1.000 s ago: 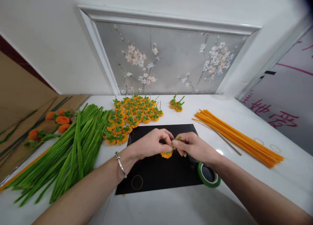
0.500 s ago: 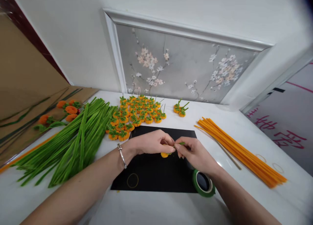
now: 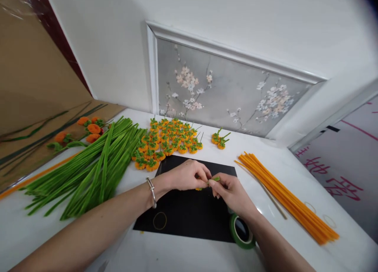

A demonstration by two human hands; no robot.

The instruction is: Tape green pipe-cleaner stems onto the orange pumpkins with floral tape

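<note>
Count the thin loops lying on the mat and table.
3: one loop on the black mat, near its front-left corner; a second loop and a third loop on the white table, right of the orange stems. Others may be hidden.

This looks like an indoor craft corner, though whether in a home or a shop cannot be told. A white table [image 3: 274, 157] bears bundles of fuzzy green stems [image 3: 97, 161] and orange stems [image 3: 286, 197], a roll of green tape [image 3: 245, 244], a black mat [image 3: 189, 213] and clustered handmade orange flowers [image 3: 174, 138]. A framed blossom picture [image 3: 224, 86] decorates the wall [image 3: 236, 23] behind.
</note>
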